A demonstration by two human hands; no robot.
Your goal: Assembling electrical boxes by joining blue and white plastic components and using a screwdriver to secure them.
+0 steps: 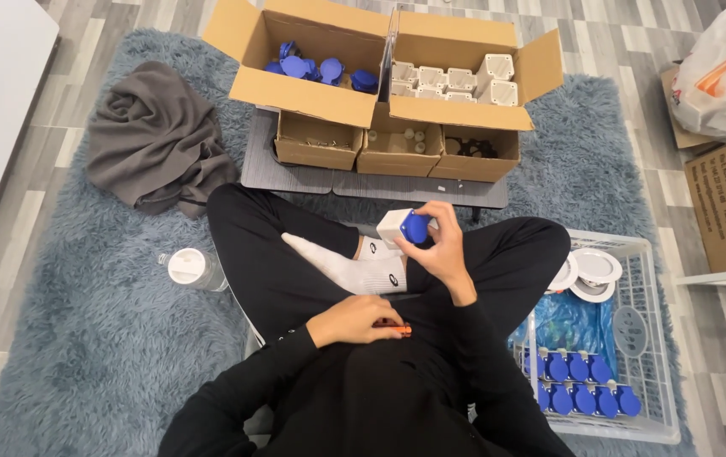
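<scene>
I sit cross-legged on a blue shaggy rug. My right hand (441, 245) is raised over my lap and grips a small white box with a round blue cap (408, 227) on its face. My left hand (354, 320) rests low on my lap, curled around a thin tool with an orange end (393, 326). Both arms are in black sleeves. My white-socked foot (354, 267) lies between the two hands.
Ahead stand a carton of blue caps (316, 69), a carton of white boxes (456, 80) and three small open boxes (397, 148) on a grey board. A white wire basket (642, 338) at my right holds finished blue-capped pieces. A grey cloth (156, 135) and a bottle (194, 269) lie left.
</scene>
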